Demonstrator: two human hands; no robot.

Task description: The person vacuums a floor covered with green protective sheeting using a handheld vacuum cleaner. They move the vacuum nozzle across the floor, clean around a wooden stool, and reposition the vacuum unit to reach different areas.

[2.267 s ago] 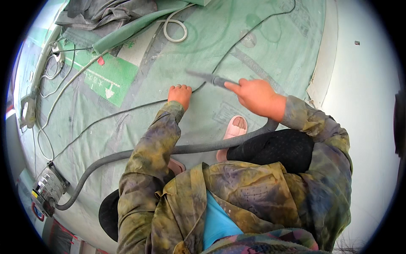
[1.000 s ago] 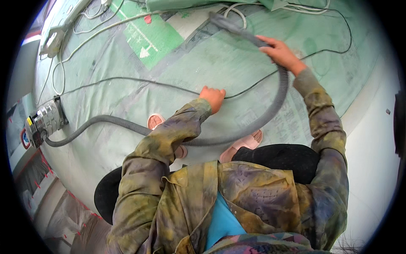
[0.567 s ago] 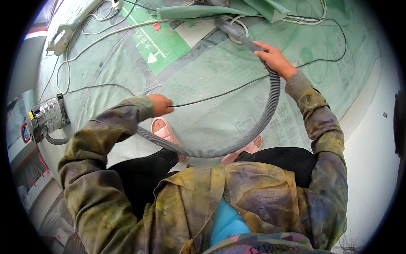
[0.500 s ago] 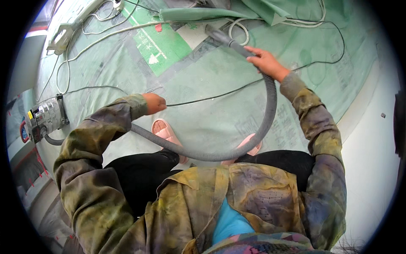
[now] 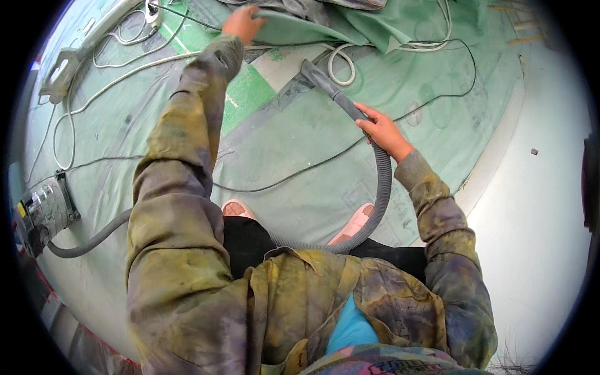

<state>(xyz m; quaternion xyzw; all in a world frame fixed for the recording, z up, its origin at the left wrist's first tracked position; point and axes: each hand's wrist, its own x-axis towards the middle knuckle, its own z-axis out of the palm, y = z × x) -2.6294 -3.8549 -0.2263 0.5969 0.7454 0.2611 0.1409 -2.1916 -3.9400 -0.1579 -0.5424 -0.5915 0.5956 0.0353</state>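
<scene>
My right hand (image 5: 384, 132) is wrapped round the grey tube of a vacuum hose (image 5: 383, 187), just behind its flat nozzle (image 5: 319, 76). The nozzle points away from me, low over the green floor covering. From my hand the ribbed hose bends back past my feet and goes out of sight behind my clothing and left arm. My left hand (image 5: 244, 24) reaches far forward, its fingers closed at the left end of a folded green sheet (image 5: 300, 26). The fingertips are partly smeared, and the fold hides some of their contact.
At the left stands a vacuum machine (image 5: 53, 206) joined to the hose. White cables (image 5: 87, 103) and a power strip (image 5: 153, 12) lie at the far left. A thin black cord (image 5: 306, 170) crosses the floor. My pink slippers (image 5: 353, 224) stand close by. White floor (image 5: 525, 231) borders the right.
My left hand has moved forward from above my left foot to the folded sheet. My right hand, still holding the hose tube, sits slightly nearer and further left in the picture.
</scene>
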